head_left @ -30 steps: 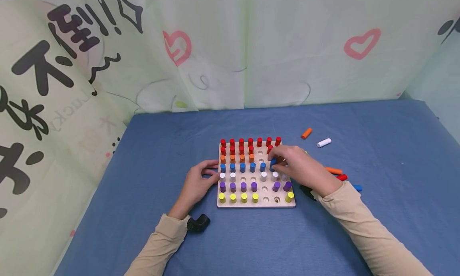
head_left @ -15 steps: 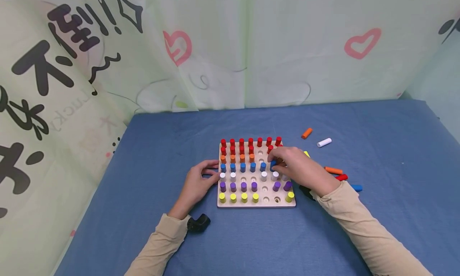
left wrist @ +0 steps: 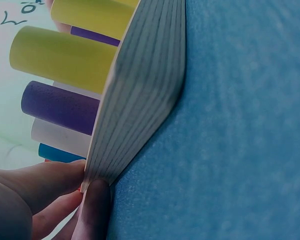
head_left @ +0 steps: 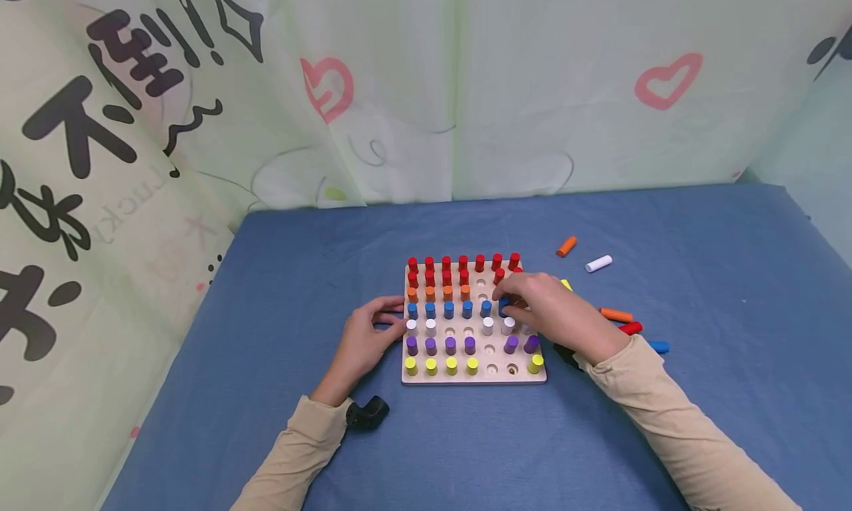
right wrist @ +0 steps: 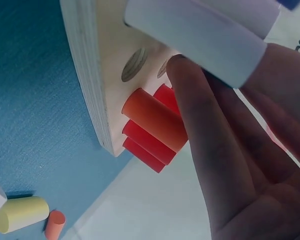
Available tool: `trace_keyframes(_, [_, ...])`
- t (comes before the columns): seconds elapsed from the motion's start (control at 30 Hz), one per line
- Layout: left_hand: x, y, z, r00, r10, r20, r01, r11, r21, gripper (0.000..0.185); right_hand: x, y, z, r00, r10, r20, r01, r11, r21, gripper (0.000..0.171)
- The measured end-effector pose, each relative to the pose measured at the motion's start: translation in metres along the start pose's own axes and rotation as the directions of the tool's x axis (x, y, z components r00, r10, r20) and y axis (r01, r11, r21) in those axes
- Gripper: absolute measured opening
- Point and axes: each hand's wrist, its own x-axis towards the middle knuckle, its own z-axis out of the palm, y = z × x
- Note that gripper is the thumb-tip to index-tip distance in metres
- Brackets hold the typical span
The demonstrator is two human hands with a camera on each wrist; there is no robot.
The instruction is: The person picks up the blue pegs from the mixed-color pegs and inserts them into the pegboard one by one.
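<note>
Now the right hand [head_left: 555,311] sits over the right part of the wooden pegboard [head_left: 474,378], fingertips pinching a blue peg [head_left: 504,304] standing in the blue row. Left hand [head_left: 362,341] braces the board's left edge, its relaxed fingers pressed against the wood, which the left wrist view shows close up. Open blue tablecloth [head_left: 333,259] lies wide on the far and left sides. Loose pegs lie to the right: an orange peg [head_left: 566,246], a white peg [head_left: 598,263]. Right wrist view adds a loose yellow peg [right wrist: 20,214] off the board's far corner.
</note>
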Motion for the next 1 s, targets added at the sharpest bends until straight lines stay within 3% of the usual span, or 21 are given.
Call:
trace_keyframes(0.33, [0.001,-0.001,0.002,1.000,0.002,-0.001,-0.002,1.000,0.004,0.040,-0.004,0.001,-0.001,1.000,-0.020,0.011,0.020,0.999,-0.036,0.025])
trace_keyframes(0.63, [0.001,-0.002,0.000,1.000,0.001,0.002,-0.001,1.000,-0.003,0.040,-0.016,0.003,-0.004,0.996,-0.043,-0.074,0.038,0.997,-0.069,0.024])
trace_keyframes(1.0, [-0.001,-0.001,0.000,1.000,0.010,-0.003,-0.010,1.000,0.005,0.040,-0.033,0.008,-0.019,0.993,-0.056,-0.108,0.041,0.990,-0.135,0.025])
